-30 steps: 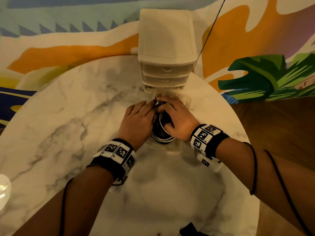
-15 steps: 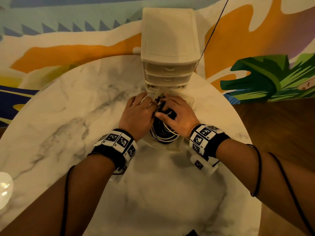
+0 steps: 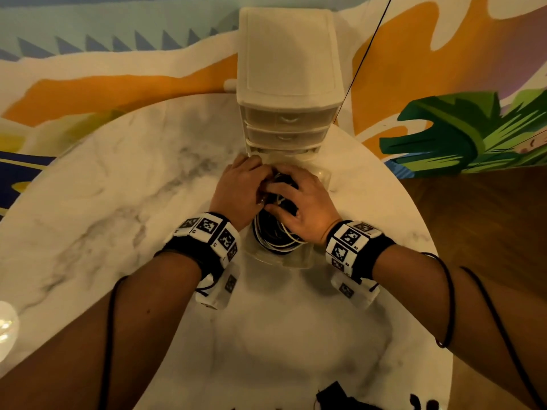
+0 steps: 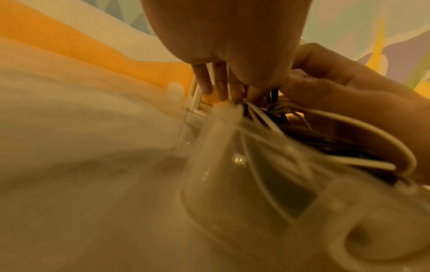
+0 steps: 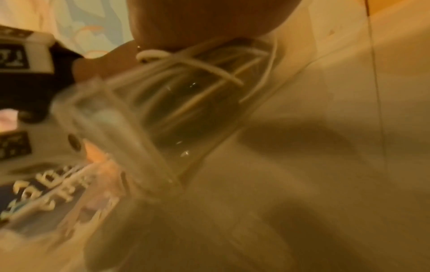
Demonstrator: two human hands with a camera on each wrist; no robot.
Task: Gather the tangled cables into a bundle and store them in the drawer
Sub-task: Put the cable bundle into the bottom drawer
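Note:
A coil of black and white cables [image 3: 273,236] lies in the clear bottom drawer [image 3: 296,263], which is pulled out of the small white drawer unit [image 3: 287,69]. My left hand [image 3: 239,187] is at the drawer's far left corner, its straight fingers [image 4: 215,82] touching the cable ends. My right hand [image 3: 302,199] lies over the top of the coil, fingers curled round the strands [image 4: 325,143]. White loops [image 5: 186,73] press against the drawer's clear wall [image 5: 163,132]. The far half of the coil is hidden under both hands.
The drawer unit stands at the far edge of a round marble table [image 3: 103,202]; its two upper drawers are closed. A thin black cord [image 3: 364,51] runs up past the unit's right side. A dark object [image 3: 334,395] lies at the near table edge, a pale round thing [image 3: 6,324] at the left.
Both hands have moved forward toward the unit and lower over the drawer. The coil has sunk deeper into the drawer, and more of its near loops show behind my right palm.

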